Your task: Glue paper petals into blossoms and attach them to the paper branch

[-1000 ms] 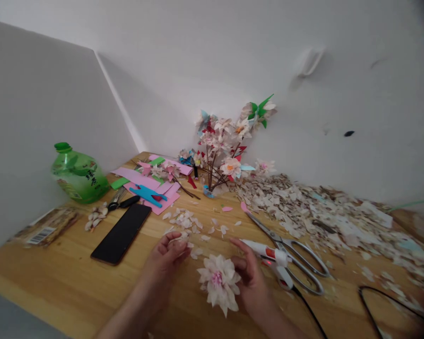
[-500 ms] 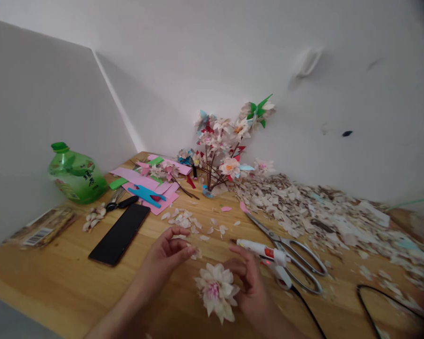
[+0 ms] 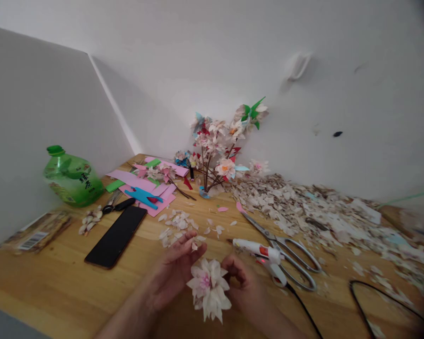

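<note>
Left hand [image 3: 173, 273] just swung in from loose petals [image 3: 180, 221] to right beside flower [image 3: 215, 294]. Cupped half open, small petal [image 3: 194, 246] at fingertips, looks like light pinch. Right hand [image 3: 245, 288] curled nearly closed, seems to hold flower from behind, exact grip hidden. Flower sits between hands, face tilted up. My read: picking part done, petal and flower now close together. Glue gun [image 3: 257, 248] just beyond right hand.

light wooden table [image 3: 74, 292], green bottle [image 3: 74, 179] at left, barcoded packet [image 3: 35, 234] just in front, dark phone [image 3: 116, 238] lying flat, pink paper sheets [image 3: 134, 180], scattered pale petals [image 3: 178, 221], silver scissors [image 3: 274, 241], white glue gun [image 3: 256, 247] close by, heaped scraps [image 3: 291, 205] at right
</note>
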